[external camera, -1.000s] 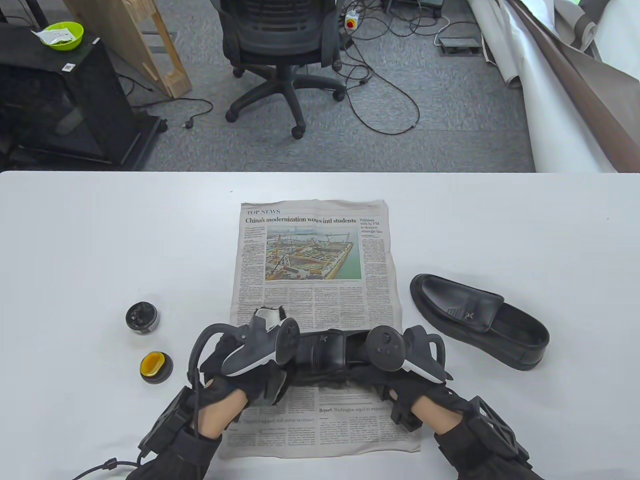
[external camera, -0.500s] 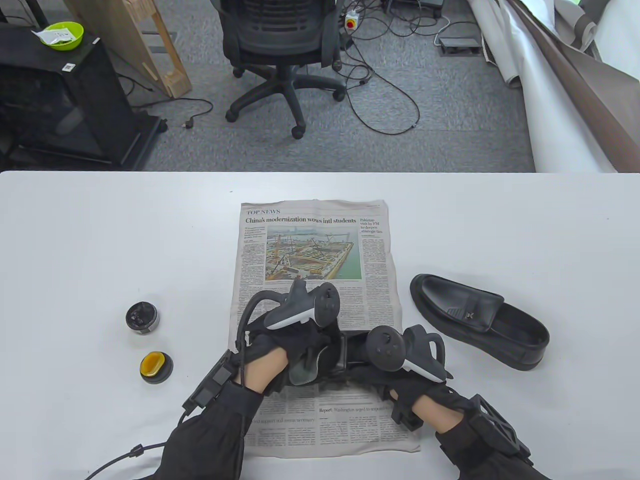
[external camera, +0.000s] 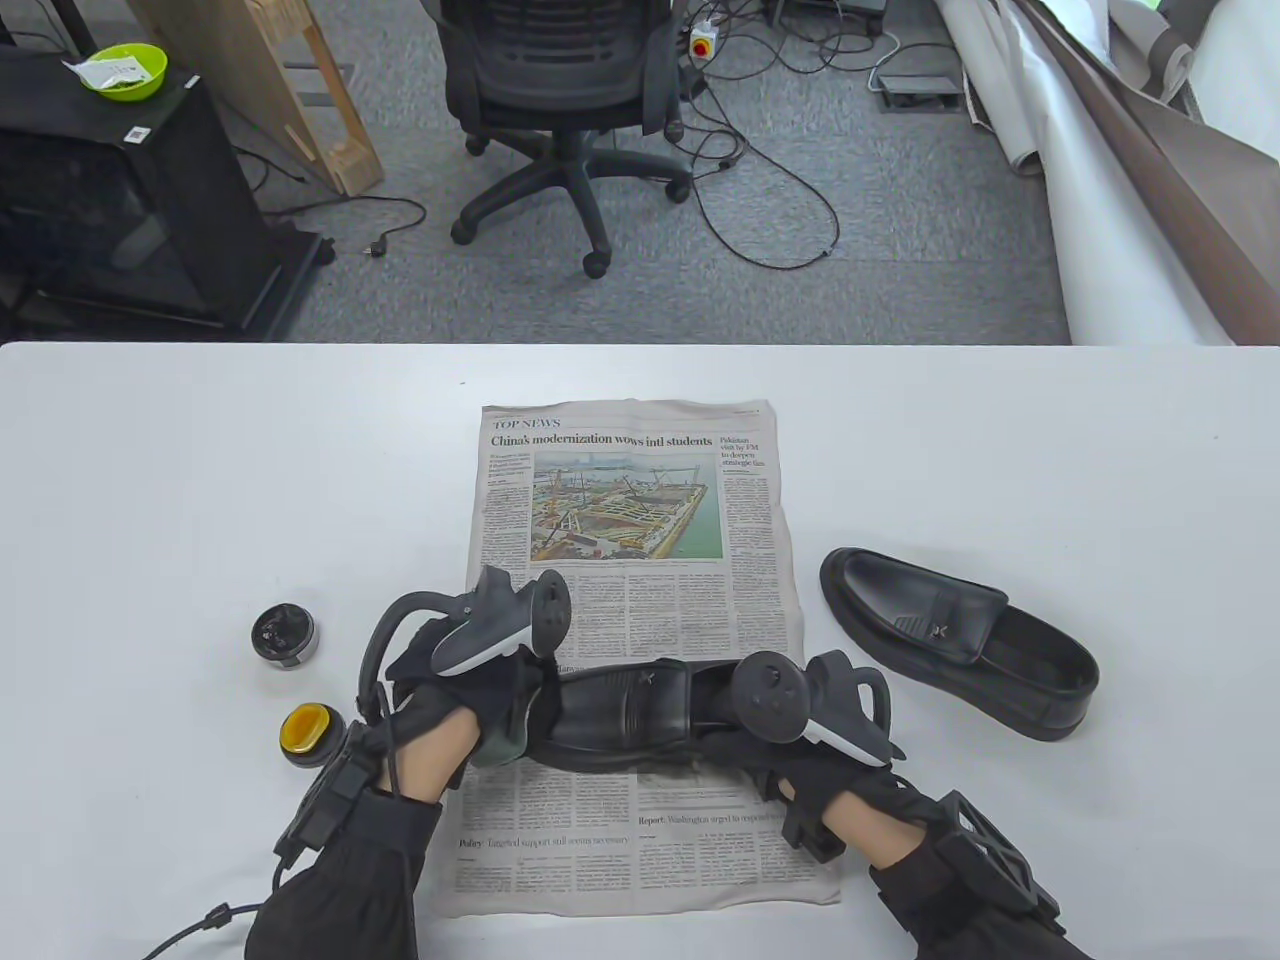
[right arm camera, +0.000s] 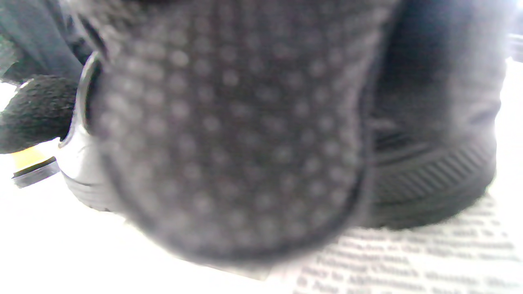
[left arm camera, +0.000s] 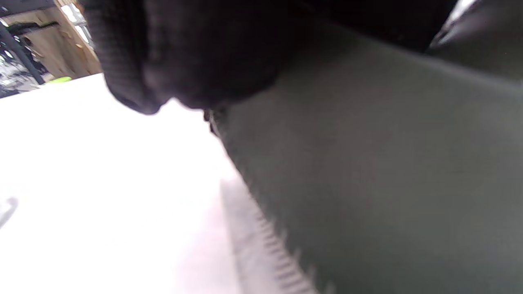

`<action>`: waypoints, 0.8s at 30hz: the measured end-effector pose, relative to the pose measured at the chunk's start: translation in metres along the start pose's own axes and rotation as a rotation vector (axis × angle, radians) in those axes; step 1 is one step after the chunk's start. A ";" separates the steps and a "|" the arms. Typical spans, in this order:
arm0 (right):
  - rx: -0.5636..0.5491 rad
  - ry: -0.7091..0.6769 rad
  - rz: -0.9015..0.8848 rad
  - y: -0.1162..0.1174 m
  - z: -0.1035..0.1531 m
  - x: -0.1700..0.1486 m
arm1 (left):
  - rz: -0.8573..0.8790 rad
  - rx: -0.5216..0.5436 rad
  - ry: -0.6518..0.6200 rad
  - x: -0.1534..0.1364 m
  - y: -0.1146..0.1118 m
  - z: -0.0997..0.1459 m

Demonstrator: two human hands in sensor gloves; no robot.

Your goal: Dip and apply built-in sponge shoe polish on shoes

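A black loafer (external camera: 620,712) lies on its side across the newspaper (external camera: 640,500), toe to the left. My left hand (external camera: 505,700) grips a grey-green cloth (external camera: 497,748) and presses it to the toe; the cloth (left arm camera: 367,183) fills the left wrist view. My right hand (external camera: 765,745) grips the loafer's heel end, its dotted glove finger (right arm camera: 229,134) blocking most of the right wrist view, with the ribbed sole (right arm camera: 429,183) behind it. The open black polish jar (external camera: 285,636) and its lid with the yellow sponge (external camera: 308,733) stand left of my left hand.
The second black loafer (external camera: 960,640) lies on the white table (external camera: 200,480) right of the newspaper, toe toward the far left. An office chair (external camera: 560,90) and floor cables are beyond the table's far edge.
My left hand swept the cloth right over the loafer's vamp, then back left to the toe. The right hand and the loafer stayed put.
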State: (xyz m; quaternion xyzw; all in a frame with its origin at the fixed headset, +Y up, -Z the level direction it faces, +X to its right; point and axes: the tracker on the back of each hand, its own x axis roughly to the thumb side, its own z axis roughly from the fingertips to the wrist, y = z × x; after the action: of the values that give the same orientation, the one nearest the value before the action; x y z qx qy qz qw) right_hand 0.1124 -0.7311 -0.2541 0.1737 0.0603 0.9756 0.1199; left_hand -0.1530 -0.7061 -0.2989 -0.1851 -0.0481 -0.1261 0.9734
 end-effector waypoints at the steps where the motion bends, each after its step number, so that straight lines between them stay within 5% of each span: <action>1: 0.000 0.001 0.001 0.000 0.000 0.000 | -0.011 0.026 0.005 0.000 0.001 0.003; 3: -0.002 0.001 0.002 0.000 0.000 0.000 | 0.007 0.091 -0.022 0.004 0.004 0.011; 10: -0.003 0.002 0.003 0.000 0.000 0.000 | 0.238 0.265 -0.412 0.073 0.018 0.037; 15: 0.000 -0.005 0.006 0.000 0.000 0.000 | 0.148 0.199 -0.389 0.087 0.011 0.035; 24: 0.009 -0.012 0.001 0.000 0.000 -0.001 | 0.058 0.034 -0.244 0.040 -0.001 0.023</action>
State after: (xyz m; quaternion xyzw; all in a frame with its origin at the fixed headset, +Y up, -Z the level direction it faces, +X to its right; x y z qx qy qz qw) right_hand 0.1130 -0.7313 -0.2543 0.1804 0.0638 0.9743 0.1190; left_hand -0.1162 -0.7078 -0.2716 -0.1839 -0.1630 -0.0739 0.9665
